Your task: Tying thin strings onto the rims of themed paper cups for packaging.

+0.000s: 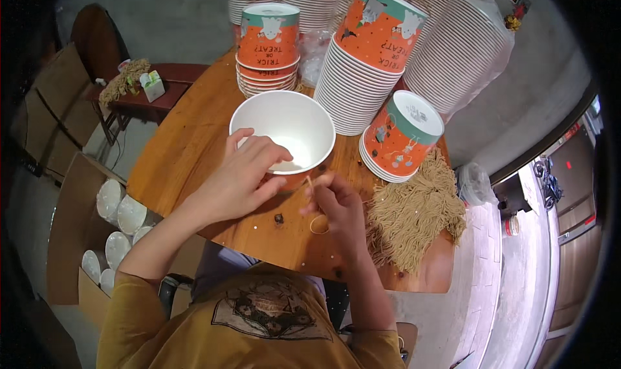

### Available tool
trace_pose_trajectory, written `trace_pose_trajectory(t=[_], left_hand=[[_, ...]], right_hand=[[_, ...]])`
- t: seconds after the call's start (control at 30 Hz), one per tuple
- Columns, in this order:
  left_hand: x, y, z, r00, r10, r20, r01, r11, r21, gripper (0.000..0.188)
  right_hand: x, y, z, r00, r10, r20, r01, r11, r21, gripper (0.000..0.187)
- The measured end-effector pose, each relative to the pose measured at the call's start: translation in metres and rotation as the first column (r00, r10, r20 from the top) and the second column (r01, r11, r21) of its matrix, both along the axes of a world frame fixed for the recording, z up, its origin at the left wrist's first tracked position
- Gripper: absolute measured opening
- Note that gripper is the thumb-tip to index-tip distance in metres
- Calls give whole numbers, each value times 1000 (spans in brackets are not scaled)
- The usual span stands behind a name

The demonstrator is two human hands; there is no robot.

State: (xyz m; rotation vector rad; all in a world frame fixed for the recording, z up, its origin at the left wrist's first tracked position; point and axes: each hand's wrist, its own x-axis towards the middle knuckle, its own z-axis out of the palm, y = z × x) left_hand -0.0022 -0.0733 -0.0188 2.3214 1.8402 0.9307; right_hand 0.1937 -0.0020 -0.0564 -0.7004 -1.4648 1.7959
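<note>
An open paper bucket (pixel 309 120), white inside, stands on the wooden table in front of me. My left hand (pixel 242 175) grips its near rim, with fingers over the inside and the thumb against the outer wall. Just right of the bucket, my right hand (pixel 337 204) pinches a thin tan cord (pixel 309 184) close to the bucket's side. A loop of the cord hangs below the fingers; where its other end runs is hidden. Beside that hand lies a large heap of tan cords (pixel 417 217).
Upside-down orange and green printed buckets stand in a short stack (pixel 268 42), a tall stack (pixel 362 71) and a small stack (pixel 404 136). Wrapped white stacks (pixel 453 45) rise behind. A carton (pixel 97 285) with white buckets sits left, below a red bench (pixel 178 74).
</note>
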Motion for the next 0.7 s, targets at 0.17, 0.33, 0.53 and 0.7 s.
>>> trace_pose_trajectory(t=[0.17,0.33,0.53,0.7], left_hand=[[10,-11,13,983,-119,-139,146,969,199,39],[10,-16,9,946,-135,-295,217,939,266,20],[16,-3,4,901,-114,-420,277,895,351,21],[26,6,5,916,-186,-355,294,914,281,20]], right_hand=[[-5,-13,7,997,81,6,-80,993,-84,13],[-2,-13,14,976,190,108,-176,976,-131,10],[-1,-16,10,999,36,41,-36,999,10,9],[8,-11,3,994,-71,80,61,991,119,7]])
